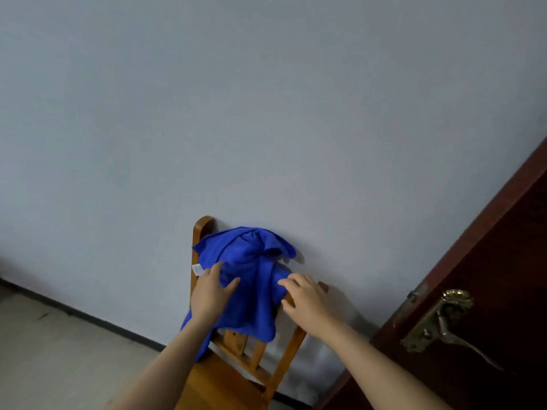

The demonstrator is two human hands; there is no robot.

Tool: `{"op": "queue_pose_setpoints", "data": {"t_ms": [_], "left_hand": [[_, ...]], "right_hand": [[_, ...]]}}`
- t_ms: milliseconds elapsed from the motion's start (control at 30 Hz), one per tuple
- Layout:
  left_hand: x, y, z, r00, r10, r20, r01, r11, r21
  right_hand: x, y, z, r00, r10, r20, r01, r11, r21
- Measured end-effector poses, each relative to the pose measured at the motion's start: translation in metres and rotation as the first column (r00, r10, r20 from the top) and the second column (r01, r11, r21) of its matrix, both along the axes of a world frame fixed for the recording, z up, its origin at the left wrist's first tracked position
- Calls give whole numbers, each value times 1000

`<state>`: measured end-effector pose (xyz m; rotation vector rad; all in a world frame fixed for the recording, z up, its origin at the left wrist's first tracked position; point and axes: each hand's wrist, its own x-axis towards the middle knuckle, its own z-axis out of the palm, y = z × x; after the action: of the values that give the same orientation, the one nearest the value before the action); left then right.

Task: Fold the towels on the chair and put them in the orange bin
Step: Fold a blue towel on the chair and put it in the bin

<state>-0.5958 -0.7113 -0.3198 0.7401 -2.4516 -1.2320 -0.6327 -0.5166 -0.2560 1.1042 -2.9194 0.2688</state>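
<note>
Reaching for crumpled blue towel draped over wooden chair back | left hand fingers spread, touching it | right hand at its edge, grip unclear | next: pinch corners, lift | orange bin unseen

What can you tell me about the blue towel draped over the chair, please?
The blue towel is a soft, fleecy-looking cloth in bright royal blue, bunched and crumpled rather than folded. It hangs over the top rail of the wooden chair, and its lower edge droops down across the back slats. A small white label sticks out at its left edge. The left hand lies on its front with fingers spread, and the right hand touches its right edge.
</note>
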Motion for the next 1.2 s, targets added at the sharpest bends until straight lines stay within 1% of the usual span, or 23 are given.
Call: {"op": "queue_pose_setpoints", "data": {"t_ms": [67,200,267,367,400,467,500,567,600,667,733,867,933,967,1033,1067,1100,1133,1200], "left_hand": [[-12,3,-1,999,33,21,-33,999,-15],[-24,2,4,992,88,89,-76,989,-130],[-24,-1,9,991,85,104,-62,977,-204],[-15,-8,18,994,63,93,-27,936,-350],[-10,-11,23,996,60,66,-29,918,-397],[2,-18,34,998,34,-46,-52,876,-480],[8,-22,40,994,15,-108,-71,842,-535],[21,-27,54,979,1,-203,-133,761,-636],[27,-28,62,972,5,-235,-162,739,-654],[38,-28,76,961,24,-277,-208,721,-661],[48,-32,84,953,32,-302,-225,744,-629],[69,-40,98,937,112,-330,-295,760,-579],[82,-44,106,923,168,-347,-350,741,-572],[86,-46,110,912,192,-362,-380,727,-572],[98,-49,117,888,261,-380,-443,708,-549],[102,-52,120,876,291,-384,-467,708,-530],[108,-56,123,865,321,-386,-491,701,-517],[115,-59,126,855,350,-383,-512,689,-513],[127,-66,131,843,390,-371,-536,667,-517]], "right_hand": [[-11,-9,-4,999,43,10,-44,998,35],[-30,-26,-8,994,109,1,-108,993,52],[-40,-33,-8,992,122,-23,-121,993,14],[-49,-44,-6,989,138,-61,-143,986,-90],[-51,-47,-6,986,150,-73,-158,981,-111],[-53,-54,-3,971,199,-131,-218,965,-145],[-53,-58,0,964,217,-152,-240,958,-155],[-51,-65,4,959,246,-139,-266,952,-149],[-51,-68,5,959,252,-130,-270,952,-146],[-46,-73,6,948,274,-164,-300,940,-160],[-44,-80,5,929,292,-227,-339,918,-205],[-38,-94,18,908,333,-255,-404,858,-318],[-35,-103,29,905,361,-223,-421,833,-360],[-34,-108,35,909,379,-172,-417,828,-376],[-30,-117,44,905,423,27,-365,810,-459],[-28,-121,49,885,443,145,-322,805,-498],[-25,-125,56,857,462,230,-292,801,-523],[-22,-128,61,830,490,266,-294,790,-538],[-16,-133,72,786,545,291,-335,772,-541]]}}
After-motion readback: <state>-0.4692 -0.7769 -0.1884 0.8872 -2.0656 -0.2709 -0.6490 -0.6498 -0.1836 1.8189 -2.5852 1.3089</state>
